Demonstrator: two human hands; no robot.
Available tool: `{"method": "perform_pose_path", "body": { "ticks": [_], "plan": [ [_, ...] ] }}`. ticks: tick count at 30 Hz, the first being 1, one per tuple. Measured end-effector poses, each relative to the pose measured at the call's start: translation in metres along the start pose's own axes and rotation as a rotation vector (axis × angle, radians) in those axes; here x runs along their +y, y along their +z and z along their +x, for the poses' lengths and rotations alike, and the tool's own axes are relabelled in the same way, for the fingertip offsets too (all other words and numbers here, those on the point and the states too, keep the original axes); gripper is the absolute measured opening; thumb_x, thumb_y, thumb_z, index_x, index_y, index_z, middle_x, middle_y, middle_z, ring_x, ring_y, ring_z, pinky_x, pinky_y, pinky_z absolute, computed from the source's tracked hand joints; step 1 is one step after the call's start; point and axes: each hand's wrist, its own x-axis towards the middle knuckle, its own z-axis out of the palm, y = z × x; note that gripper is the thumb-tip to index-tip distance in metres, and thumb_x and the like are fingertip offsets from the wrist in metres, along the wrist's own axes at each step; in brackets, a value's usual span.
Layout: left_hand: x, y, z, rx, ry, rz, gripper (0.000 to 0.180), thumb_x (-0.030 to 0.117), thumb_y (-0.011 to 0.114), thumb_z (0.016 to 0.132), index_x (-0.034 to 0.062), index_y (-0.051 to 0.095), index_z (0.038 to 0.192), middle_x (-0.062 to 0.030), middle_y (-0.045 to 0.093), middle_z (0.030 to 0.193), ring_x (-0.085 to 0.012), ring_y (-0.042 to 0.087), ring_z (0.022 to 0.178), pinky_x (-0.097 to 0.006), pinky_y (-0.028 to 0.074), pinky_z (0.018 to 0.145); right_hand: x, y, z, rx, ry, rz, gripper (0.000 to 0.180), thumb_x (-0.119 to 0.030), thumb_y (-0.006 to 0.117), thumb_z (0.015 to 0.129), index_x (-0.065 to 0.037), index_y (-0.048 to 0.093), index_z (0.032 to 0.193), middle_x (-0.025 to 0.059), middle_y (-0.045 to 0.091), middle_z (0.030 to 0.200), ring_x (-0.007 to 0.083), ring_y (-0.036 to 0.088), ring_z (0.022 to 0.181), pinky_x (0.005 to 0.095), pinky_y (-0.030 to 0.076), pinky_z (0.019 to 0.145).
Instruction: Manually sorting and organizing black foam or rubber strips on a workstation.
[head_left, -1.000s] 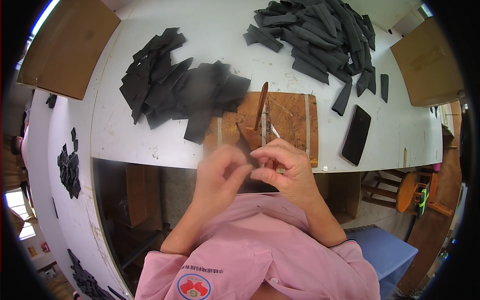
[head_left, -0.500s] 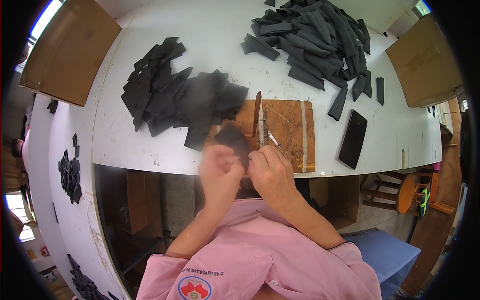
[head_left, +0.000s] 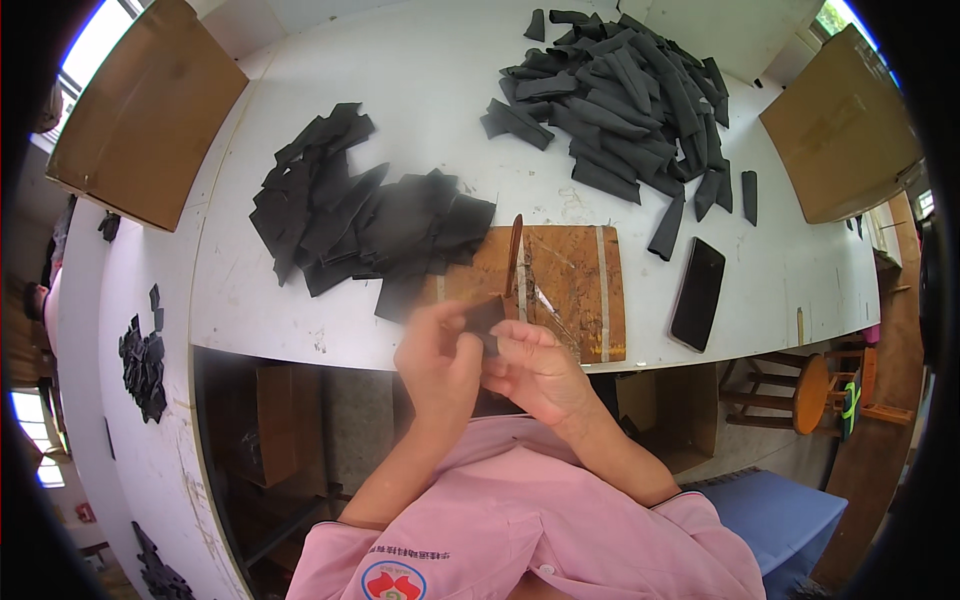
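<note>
Between my two hands, above the near edge of the table, is a small dark fabric-like piece (head_left: 486, 317). My left hand (head_left: 438, 362) grips it from the left with bent fingers, slightly blurred. From the right, my right hand (head_left: 537, 370) pinches its edge between thumb and fingers. Just beyond lies a worn wooden board (head_left: 580, 275), bearing a brown-handled tool (head_left: 515, 255) and a thin, pale-tipped tool (head_left: 545, 301). Flat black pieces (head_left: 340, 215) are heaped left of the board, some overlapping its corner.
At the far right is a large heap of rolled black tubes (head_left: 620, 110), with a few loose ones nearby. A black phone (head_left: 698, 294) lies right of the board. Cardboard boxes (head_left: 150, 110) (head_left: 845, 130) flank the table. A wooden stool (head_left: 808, 392) stands at the right.
The dark piece now shows less of its flat face, held between both hands. My right hand has turned, its fingers now more visible. The whole view has shifted slightly.
</note>
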Motion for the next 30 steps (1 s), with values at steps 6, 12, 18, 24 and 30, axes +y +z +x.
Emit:
{"method": "perform_pose_path", "body": {
  "ticks": [6,12,18,24,30],
  "plan": [
    [0.024,-0.017,0.006,-0.129,-0.483,-0.386,0.020,-0.011,0.050,0.072,-0.0018,0.051,0.089,-0.0067,0.059,0.073,-0.0010,0.038,0.041,-0.015,0.028,0.031,-0.004,-0.020,0.005,-0.077,-0.081,-0.338,0.014,-0.018,0.053,0.085,-0.007,0.050,0.077,-0.0023,0.047,0.070,0.0074,0.044,0.062,0.0211,0.037,0.056],
    [0.044,-0.032,0.002,-0.712,-0.857,-1.539,0.018,-0.007,0.049,0.075,-0.0033,0.048,0.093,-0.0079,0.056,0.069,-0.0020,0.030,0.036,-0.015,0.026,0.034,-0.008,-0.005,-0.004,-0.154,-0.244,-0.299,0.012,-0.016,0.057,0.081,-0.004,0.053,0.080,0.0005,0.049,0.085,0.0076,0.047,0.074,0.0197,0.039,0.066],
    [0.042,-0.009,-0.011,-0.293,-0.144,-0.349,0.029,-0.008,0.060,0.072,-0.0077,0.049,0.099,-0.0094,0.052,0.080,-0.0039,0.046,0.049,-0.015,0.037,0.044,-0.023,-0.008,0.002,-0.229,-0.653,-0.621,0.013,-0.009,0.060,0.078,-0.002,0.050,0.075,0.0029,0.050,0.093,0.0089,0.047,0.077,0.0200,0.039,0.067],
    [0.041,0.007,-0.009,-0.028,0.238,-0.216,0.015,-0.004,0.062,0.072,0.0013,0.059,0.086,-0.0066,0.056,0.078,-0.0108,0.051,0.062,-0.020,0.040,0.052,-0.033,0.018,-0.007,-0.045,-0.975,-1.087,0.011,-0.005,0.058,0.076,0.000,0.048,0.076,0.0083,0.053,0.080,0.0131,0.050,0.065,0.0227,0.040,0.057],
    [0.058,-0.006,0.003,-0.114,0.207,-0.092,0.012,-0.006,0.059,0.075,-0.0008,0.056,0.086,-0.0078,0.051,0.091,-0.0075,0.050,0.078,-0.020,0.042,0.070,-0.039,0.029,-0.011,0.010,-1.019,-1.224,0.012,-0.005,0.059,0.075,0.000,0.049,0.076,0.0089,0.053,0.077,0.0152,0.051,0.061,0.0237,0.040,0.053]
  ]
}}
